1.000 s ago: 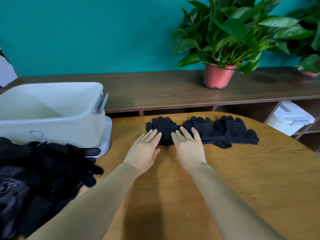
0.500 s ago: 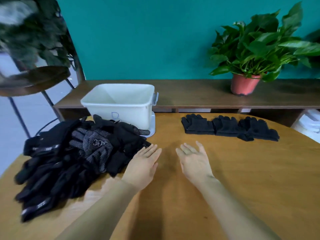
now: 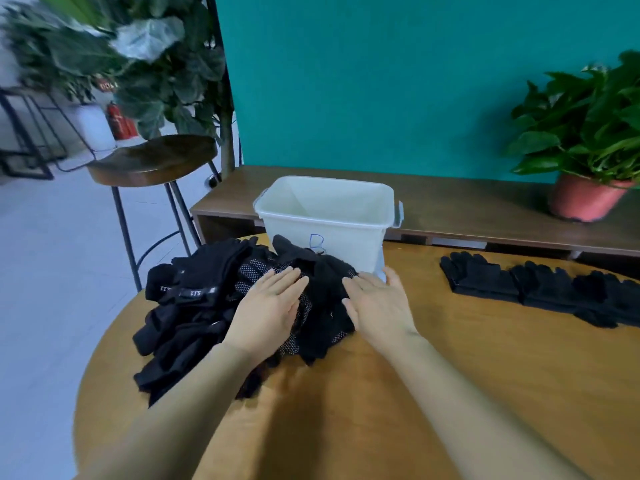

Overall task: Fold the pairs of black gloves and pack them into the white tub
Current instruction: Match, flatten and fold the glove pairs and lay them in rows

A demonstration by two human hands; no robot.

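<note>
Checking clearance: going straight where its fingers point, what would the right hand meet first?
Likely the white tub, its front wall just beyond the right hand on the glove pile; depth unclear.

one tub [image 3: 353,237], two hands [image 3: 266,308] [image 3: 379,303], three folded pairs [image 3: 481,280] [image 3: 547,287] [image 3: 609,301]

Matt black knit cloth gloves [image 3: 214,306], some dotted; smooth, slightly glossy white plastic tub [image 3: 325,216]; smooth wood worktop [image 3: 450,375] with soft sheen.

Both flat hands [image 3: 322,306] on glove pile [image 3: 194,306]
</note>
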